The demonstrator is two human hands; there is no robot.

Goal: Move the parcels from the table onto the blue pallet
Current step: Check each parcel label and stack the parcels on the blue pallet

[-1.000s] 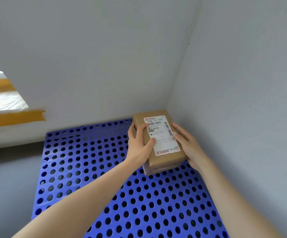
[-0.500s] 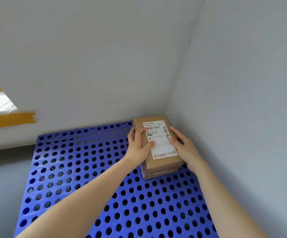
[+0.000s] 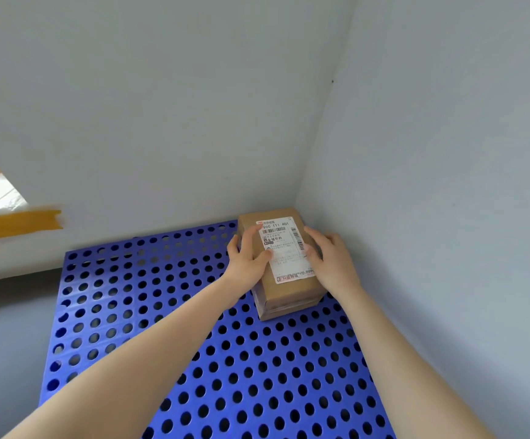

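Observation:
A brown cardboard parcel [image 3: 284,293] with a white shipping label lies on the far right corner of the blue perforated pallet [image 3: 168,315], close to where the two walls meet. A second layer or parcel seems to sit under it, but I cannot tell for sure. My left hand [image 3: 248,261] grips the parcel's left side with fingers over its top. Against the right side and top edge presses my right hand [image 3: 332,261]. Both forearms reach in from the bottom of the view.
Two grey-white walls form a corner [image 3: 301,191] just behind the parcel. A strip of yellow-brown tape [image 3: 16,223] runs along the left wall's lower edge. Grey floor [image 3: 7,343] borders the pallet on the left.
The parcel has moved away from me, deeper into the pallet's far right corner, and now rests on it. Both hands stayed on it throughout.

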